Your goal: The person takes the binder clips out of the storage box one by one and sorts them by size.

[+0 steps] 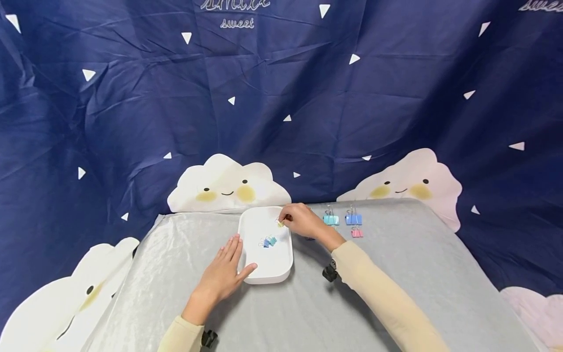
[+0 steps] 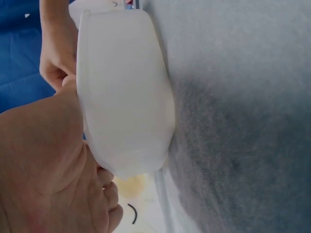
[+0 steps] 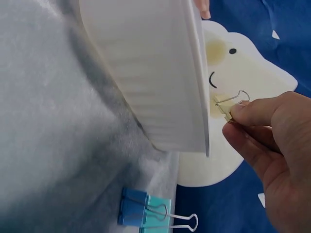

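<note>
A white plastic box [image 1: 268, 279] stands on the grey cloth, with a small blue binder clip [image 1: 266, 243] and a teal binder clip [image 1: 272, 240] lying inside. My left hand [image 1: 222, 269] rests along its left rim, fingers straight and thumb at the near corner; the left wrist view has the palm against the box wall [image 2: 126, 87]. Over the far right corner of the box, my right hand [image 1: 303, 220] pinches a yellow binder clip [image 3: 226, 109] between thumb and fingers. That clip's wire handles stick out past the fingertips, above the rim in the right wrist view.
Right of the box lie a larger teal binder clip [image 1: 332, 220], a blue binder clip [image 1: 354, 219] and a pink binder clip [image 1: 357, 233]. Another dark clip [image 1: 310, 238] is mostly hidden by the right wrist. A navy curtain [image 1: 281, 98] hangs behind the table.
</note>
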### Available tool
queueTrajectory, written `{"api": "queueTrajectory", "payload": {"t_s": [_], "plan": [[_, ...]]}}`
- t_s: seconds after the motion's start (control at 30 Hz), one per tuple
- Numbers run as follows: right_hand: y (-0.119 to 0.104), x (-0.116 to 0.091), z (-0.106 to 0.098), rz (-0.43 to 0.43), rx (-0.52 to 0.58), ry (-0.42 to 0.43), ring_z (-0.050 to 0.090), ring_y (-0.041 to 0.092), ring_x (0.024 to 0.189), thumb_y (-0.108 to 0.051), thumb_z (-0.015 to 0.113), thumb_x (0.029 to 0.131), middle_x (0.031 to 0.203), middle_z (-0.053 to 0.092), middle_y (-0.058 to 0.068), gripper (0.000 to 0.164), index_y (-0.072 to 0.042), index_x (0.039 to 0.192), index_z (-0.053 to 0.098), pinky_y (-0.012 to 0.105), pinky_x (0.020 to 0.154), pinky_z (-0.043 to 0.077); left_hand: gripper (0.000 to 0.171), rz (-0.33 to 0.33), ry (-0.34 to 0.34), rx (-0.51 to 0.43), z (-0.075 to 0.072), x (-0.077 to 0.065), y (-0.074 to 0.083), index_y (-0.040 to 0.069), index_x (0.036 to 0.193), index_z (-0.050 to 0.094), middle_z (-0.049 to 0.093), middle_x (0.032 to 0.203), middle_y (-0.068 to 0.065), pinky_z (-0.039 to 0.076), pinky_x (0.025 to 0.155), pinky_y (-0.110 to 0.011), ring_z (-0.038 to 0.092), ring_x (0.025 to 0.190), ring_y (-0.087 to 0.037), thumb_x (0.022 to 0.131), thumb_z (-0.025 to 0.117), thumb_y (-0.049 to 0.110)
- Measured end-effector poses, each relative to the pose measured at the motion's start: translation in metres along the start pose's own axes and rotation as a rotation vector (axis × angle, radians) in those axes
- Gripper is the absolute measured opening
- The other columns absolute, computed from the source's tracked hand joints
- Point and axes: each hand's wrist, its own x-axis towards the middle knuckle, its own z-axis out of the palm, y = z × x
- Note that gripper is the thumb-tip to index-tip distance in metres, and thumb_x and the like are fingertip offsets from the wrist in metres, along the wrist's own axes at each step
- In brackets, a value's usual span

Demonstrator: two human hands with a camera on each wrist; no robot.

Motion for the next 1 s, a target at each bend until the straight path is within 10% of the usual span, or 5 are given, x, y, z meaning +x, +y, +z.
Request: {"api": "queueTrajectory", "payload": {"t_s": [1.0], "plan": [[0.03, -0.077, -0.027, 0.079, 0.104, 0.093, 0.07, 0.012, 0.087, 0.001, 0.074, 0.093, 0.096, 0.075, 0.007, 0.014, -0.002, 0.107, 0.075, 0.029, 0.079, 0.064, 0.089, 0.009, 0.01, -0.02, -0.002, 0.0, 0.001, -0.008, 0.163, 0.032, 0.025, 0.175, -0.023, 0.026, 0.134, -0.056, 0.024, 0.164, -0.04, 0.107, 0.052, 0.058]]}}
